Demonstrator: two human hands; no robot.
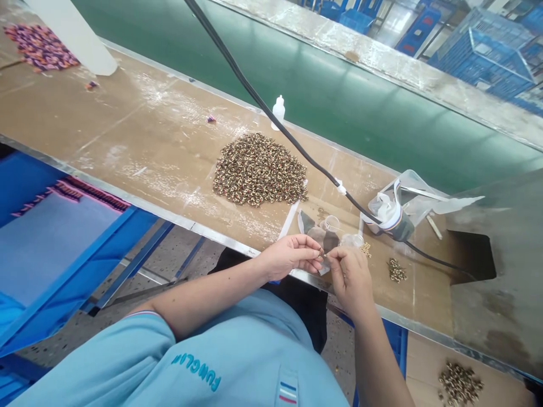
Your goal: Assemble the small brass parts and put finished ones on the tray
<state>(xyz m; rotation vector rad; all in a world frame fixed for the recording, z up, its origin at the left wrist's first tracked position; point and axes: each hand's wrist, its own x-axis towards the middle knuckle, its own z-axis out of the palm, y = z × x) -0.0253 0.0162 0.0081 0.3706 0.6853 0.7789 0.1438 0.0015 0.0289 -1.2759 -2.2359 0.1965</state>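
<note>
Below centre, the left hand (294,255) is pinching a small piece (320,253). The right hand (350,277) is pressing fingertips together beside it; whether on anything, I cannot tell.

The shirt (250,362) bears teal lettering (196,370), seen upside down, that seems to read "FUNGLIN"; the last letter is unclear.

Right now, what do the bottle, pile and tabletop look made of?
Bottle: likely plastic, milky white, with a moulded-looking nozzle.
Pile: small brown-and-cream pieces with slight shine; perhaps plastic or resin, too small to tell.
Tabletop: probably brown cardboard or board, seamed, with glossy whitish patches.
</note>
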